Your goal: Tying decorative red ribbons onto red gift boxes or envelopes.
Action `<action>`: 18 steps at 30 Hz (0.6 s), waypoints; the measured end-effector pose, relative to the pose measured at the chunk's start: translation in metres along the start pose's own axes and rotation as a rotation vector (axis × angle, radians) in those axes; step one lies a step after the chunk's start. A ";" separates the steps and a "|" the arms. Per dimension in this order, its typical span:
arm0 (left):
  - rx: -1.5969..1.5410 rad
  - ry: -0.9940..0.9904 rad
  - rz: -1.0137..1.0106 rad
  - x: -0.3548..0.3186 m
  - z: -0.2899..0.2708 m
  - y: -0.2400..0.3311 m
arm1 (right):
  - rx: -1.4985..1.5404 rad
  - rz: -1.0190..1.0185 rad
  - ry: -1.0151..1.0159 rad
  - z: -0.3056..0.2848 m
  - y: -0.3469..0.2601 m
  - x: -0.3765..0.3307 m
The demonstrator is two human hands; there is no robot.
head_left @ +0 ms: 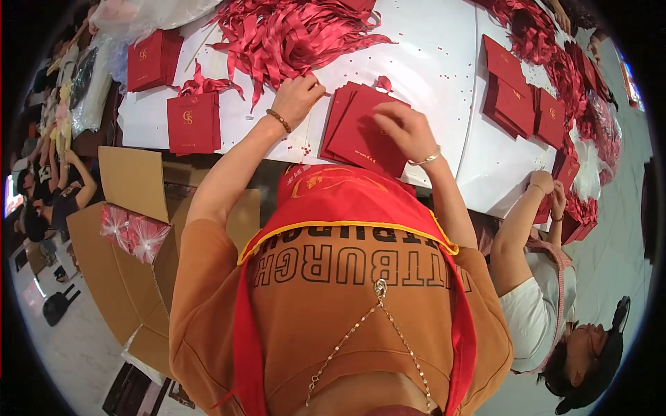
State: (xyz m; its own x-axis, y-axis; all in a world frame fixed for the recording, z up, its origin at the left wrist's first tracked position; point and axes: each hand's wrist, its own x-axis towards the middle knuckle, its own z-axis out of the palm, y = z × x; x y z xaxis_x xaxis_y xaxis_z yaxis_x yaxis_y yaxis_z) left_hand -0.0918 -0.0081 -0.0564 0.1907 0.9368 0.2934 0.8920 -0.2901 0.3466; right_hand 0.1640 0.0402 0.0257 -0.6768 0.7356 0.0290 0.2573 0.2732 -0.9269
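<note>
head view: hands work at the near edge of a white surface in the upper middle of the frame. left hand is curled, fingers pinched together at the edge of a ribbon heap; whether it grips one ribbon i cannot tell. right hand lies with bent fingers on top of a stack of flat red bags, just right of the left hand; it touches the top bag, but a firm grip cannot be told.

by the look of it the work is partway: one standing bag at upper left carries a ribbon bow, while the bags in the stack under the right hand show none, and a large heap of loose ribbon remains.

counts: one ribbon heap near the hands, a second along the far right edge; one standing bag, one red box-like pack behind it; one stack at the hands, several flat piles at upper right, too overlapped to count. one open carton at left. another person's hands rest on the surface at right.
</note>
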 end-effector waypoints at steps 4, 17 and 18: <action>0.103 0.073 0.054 0.003 -0.015 0.016 | -0.387 -0.136 0.087 -0.001 0.020 0.012; -1.141 -0.113 -0.549 0.012 -0.035 0.069 | -0.638 0.058 -0.046 0.012 0.001 0.036; -1.152 -0.063 -0.585 0.012 -0.033 0.068 | -0.638 0.057 -0.046 0.012 0.000 0.037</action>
State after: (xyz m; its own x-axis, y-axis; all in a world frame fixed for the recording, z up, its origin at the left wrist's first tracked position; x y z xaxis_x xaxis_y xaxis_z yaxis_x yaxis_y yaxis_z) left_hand -0.0424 -0.0233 0.0001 -0.0587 0.9794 -0.1931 -0.0100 0.1929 0.9812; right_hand 0.1309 0.0597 0.0220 -0.6749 0.7367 -0.0432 0.6442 0.5596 -0.5213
